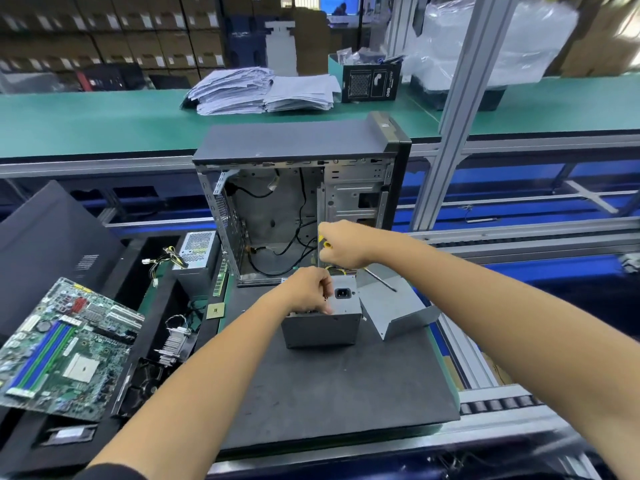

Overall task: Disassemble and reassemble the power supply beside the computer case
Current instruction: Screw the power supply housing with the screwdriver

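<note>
While left hand (308,289) grips PSU (325,323), right hand (343,244) grips screwdriver (379,279), its handle mostly hidden.

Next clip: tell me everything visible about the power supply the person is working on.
The power supply is a grey sheet-metal box standing on the dark mat in front of the open computer case. Its silver face, with a black mains socket, looks up toward the camera. Yellow wires show at its far edge. The left hand grips its upper left edge; the right hand, holding a yellow-handled screwdriver, hovers just behind it. A bent metal cover lies beside it on the right.
</note>
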{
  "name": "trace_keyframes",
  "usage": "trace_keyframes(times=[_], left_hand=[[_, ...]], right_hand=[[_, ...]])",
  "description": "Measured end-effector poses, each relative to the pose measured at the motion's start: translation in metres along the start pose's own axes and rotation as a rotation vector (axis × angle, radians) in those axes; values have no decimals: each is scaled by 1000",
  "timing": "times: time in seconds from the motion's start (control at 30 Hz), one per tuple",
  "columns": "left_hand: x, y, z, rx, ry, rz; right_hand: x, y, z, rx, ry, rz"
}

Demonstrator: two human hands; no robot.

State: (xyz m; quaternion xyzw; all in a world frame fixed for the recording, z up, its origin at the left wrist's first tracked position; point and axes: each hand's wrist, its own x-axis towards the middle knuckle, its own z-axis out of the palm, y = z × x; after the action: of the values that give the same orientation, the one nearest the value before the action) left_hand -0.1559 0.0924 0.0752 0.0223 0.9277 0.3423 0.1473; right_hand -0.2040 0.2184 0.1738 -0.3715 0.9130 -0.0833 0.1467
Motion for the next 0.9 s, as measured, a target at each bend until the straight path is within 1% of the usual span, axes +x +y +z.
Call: trace_keyframes(times=[0.07,0.13,0.17,0.27,0.37,0.5,0.7,0.9], left_hand=[[1,-3,-10,116,37,20],[4,-10,-20,218,109,-13],[5,-15,-24,221,102,-51],[10,-22,-28,238,-47,-129],[16,-17,-25,333,-117,-135],[22,-13,-27,371,-194,-170],[19,-10,-27,350,-249,-182],[4,-4,-25,335,-258,-106]], right_hand=[[8,1,9,0,-69,-2],[17,2,20,-74,-141,-15],[23,3,26,-118,-189,-20],[38,9,45,-238,-329,18],[49,15,54,-228,-351,28],[54,18,55,-193,-388,34],[51,17,52,-170,-436,47],[41,5,52,-179,-458,40]])
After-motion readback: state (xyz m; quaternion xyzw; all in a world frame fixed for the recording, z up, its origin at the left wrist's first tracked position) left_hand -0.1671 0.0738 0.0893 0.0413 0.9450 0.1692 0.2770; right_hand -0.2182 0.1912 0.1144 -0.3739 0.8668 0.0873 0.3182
